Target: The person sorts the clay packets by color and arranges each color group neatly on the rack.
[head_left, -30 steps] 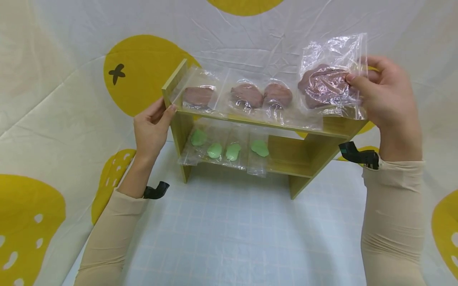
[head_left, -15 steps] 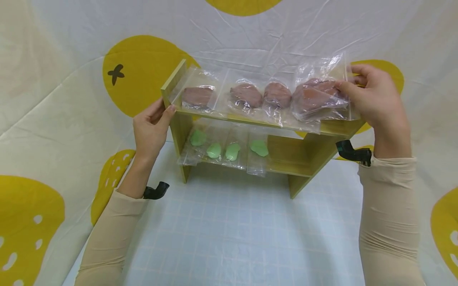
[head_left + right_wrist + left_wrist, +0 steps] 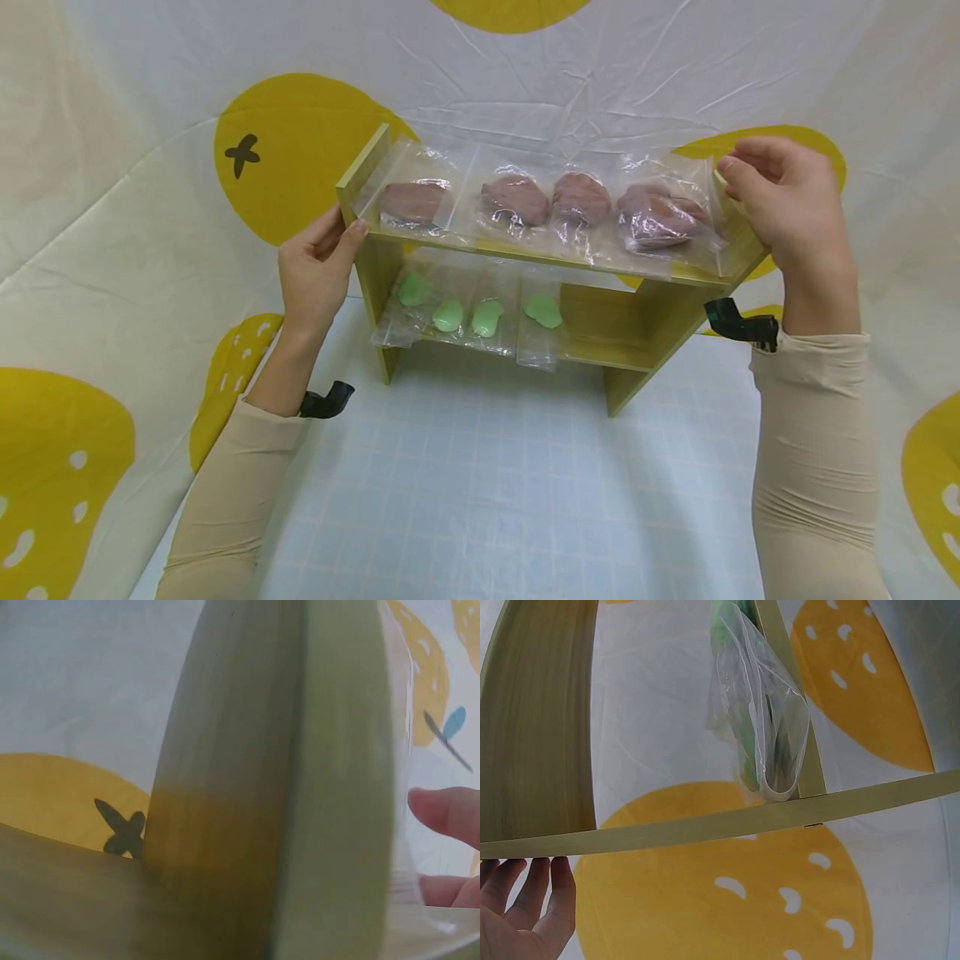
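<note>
A small wooden shelf stands before me. My left hand rests at its left side panel, straight fingertips against the outer face, thumb at the front edge. My right hand is at the top right end, thumb and fingers apart and holding nothing. Just left of it, a clear zip bag with reddish-brown lumps lies on the upper board. Further left lie similar bags with a reddish-brown lump, another lump and a flatter lump. In the right wrist view, my right thumb shows beside the wooden panel.
Several clear bags with green pieces lie along the lower board, their ends overhanging the front edge. Bare wood shows to their right. A pale blue checked tabletop spreads in front; a white cloth with yellow prints hangs behind.
My right hand brought the rightmost bag down and left onto the upper board, then let go of it. The left hand has stayed at the side panel.
</note>
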The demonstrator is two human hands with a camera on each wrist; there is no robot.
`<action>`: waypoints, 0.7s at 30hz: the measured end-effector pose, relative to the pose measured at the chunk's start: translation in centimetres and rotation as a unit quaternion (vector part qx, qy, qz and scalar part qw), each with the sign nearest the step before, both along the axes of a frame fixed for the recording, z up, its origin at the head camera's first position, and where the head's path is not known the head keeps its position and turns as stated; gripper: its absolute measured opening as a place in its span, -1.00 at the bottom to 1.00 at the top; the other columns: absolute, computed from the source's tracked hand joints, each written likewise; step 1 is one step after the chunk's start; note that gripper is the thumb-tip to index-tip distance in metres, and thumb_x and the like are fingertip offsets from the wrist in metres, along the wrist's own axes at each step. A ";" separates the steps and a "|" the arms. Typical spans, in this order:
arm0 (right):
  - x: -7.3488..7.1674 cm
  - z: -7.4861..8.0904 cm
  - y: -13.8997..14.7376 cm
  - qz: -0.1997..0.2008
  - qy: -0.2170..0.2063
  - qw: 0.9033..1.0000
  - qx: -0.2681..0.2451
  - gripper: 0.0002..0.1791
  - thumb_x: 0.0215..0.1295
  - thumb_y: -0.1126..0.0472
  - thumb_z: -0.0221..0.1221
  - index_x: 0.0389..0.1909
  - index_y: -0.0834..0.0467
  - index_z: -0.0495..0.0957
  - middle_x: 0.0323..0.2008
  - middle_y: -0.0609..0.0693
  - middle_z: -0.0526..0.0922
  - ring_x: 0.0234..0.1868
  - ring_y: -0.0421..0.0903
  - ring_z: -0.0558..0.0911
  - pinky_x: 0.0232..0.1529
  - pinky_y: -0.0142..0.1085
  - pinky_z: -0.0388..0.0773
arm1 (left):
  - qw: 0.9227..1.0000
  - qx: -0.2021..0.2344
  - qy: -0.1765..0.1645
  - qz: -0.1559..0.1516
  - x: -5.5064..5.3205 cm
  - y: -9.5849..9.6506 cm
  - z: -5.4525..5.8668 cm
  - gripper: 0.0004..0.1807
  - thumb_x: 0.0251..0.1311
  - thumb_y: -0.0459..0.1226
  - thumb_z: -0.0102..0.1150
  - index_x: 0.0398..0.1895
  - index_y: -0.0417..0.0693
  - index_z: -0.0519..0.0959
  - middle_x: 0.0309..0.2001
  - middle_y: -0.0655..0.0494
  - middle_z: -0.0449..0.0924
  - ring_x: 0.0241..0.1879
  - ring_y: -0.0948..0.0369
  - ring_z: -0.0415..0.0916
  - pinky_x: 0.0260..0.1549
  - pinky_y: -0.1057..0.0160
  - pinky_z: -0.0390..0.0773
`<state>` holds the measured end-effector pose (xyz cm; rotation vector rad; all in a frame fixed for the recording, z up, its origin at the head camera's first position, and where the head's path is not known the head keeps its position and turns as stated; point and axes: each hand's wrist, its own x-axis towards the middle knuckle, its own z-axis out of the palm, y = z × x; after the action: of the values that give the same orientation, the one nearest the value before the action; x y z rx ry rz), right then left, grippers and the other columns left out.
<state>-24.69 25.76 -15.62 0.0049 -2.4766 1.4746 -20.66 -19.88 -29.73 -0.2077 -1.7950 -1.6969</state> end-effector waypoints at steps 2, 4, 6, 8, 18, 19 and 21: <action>0.0 0.0 -0.1 0.000 0.002 1.000 -0.019 -0.41 0.41 0.15 0.20 0.39 0.25 0.39 0.08 -0.07 0.52 0.03 -0.17 0.52 -0.11 -0.58 0.55 | 1.000 0.000 0.000 0.001 0.0 0.0 0.0 -0.57 0.29 -0.31 0.32 0.23 -0.01 0.59 0.15 -0.01 0.62 0.10 0.14 0.60 0.04 0.24 0.58; 0.1 -0.1 -0.1 0.002 0.009 1.000 -0.029 -0.42 0.40 0.17 0.21 0.39 0.26 0.39 0.07 -0.06 0.53 0.02 -0.16 0.53 -0.14 -0.59 0.55 | 1.000 0.000 0.000 0.001 0.0 0.0 0.0 -0.57 0.29 -0.31 0.32 0.23 -0.02 0.59 0.15 -0.01 0.62 0.10 0.15 0.60 0.04 0.24 0.58; 0.1 -0.2 -0.1 0.007 0.013 0.999 -0.044 -0.41 0.39 0.18 0.21 0.40 0.24 0.38 0.08 -0.04 0.54 0.02 -0.16 0.55 -0.15 -0.60 0.55 | 1.000 0.000 0.000 0.002 -0.1 0.0 0.0 -0.57 0.29 -0.32 0.31 0.23 -0.04 0.59 0.15 -0.02 0.62 0.10 0.14 0.60 0.04 0.24 0.58; 0.1 -0.4 0.0 0.014 0.021 0.998 -0.065 -0.39 0.38 0.21 0.23 0.41 0.23 0.36 0.09 -0.02 0.54 0.03 -0.14 0.56 -0.14 -0.60 0.55 | 1.000 0.001 -0.001 0.004 -0.1 0.0 -0.1 -0.57 0.29 -0.32 0.31 0.23 -0.04 0.59 0.15 -0.02 0.62 0.10 0.14 0.60 0.04 0.24 0.58; 0.4 -1.5 0.1 0.060 0.086 0.968 -0.227 -0.45 0.29 0.38 0.28 0.31 0.26 0.43 -0.06 0.07 0.59 -0.11 -0.08 0.62 -0.18 -0.47 0.62 | 1.000 0.003 -0.006 0.003 -0.2 -0.1 -0.2 -0.58 0.29 -0.30 0.32 0.22 -0.01 0.60 0.15 0.00 0.62 0.09 0.15 0.61 0.03 0.25 0.59; 0.5 -1.6 0.1 0.062 0.096 0.965 -0.236 -0.47 0.28 0.40 0.29 0.28 0.27 0.46 -0.08 0.09 0.60 -0.13 -0.08 0.62 -0.18 -0.45 0.63 | 1.000 0.005 -0.004 0.003 -0.2 -0.1 -0.2 -0.58 0.29 -0.29 0.33 0.22 0.00 0.60 0.15 0.01 0.62 0.09 0.15 0.61 0.03 0.25 0.59; 0.6 -1.7 0.2 0.068 0.116 0.958 -0.253 -0.52 0.26 0.42 0.30 0.21 0.28 0.51 -0.09 0.12 0.62 -0.17 -0.06 0.64 -0.18 -0.41 0.64 | 1.000 0.005 -0.002 0.005 -0.2 -0.2 -0.2 -0.58 0.28 -0.29 0.33 0.21 0.00 0.61 0.14 0.01 0.63 0.08 0.15 0.62 0.02 0.25 0.59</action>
<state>-24.05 25.96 -17.34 0.2407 -1.8937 1.9967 -20.89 -20.04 -29.95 -0.1906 -1.7878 -1.6996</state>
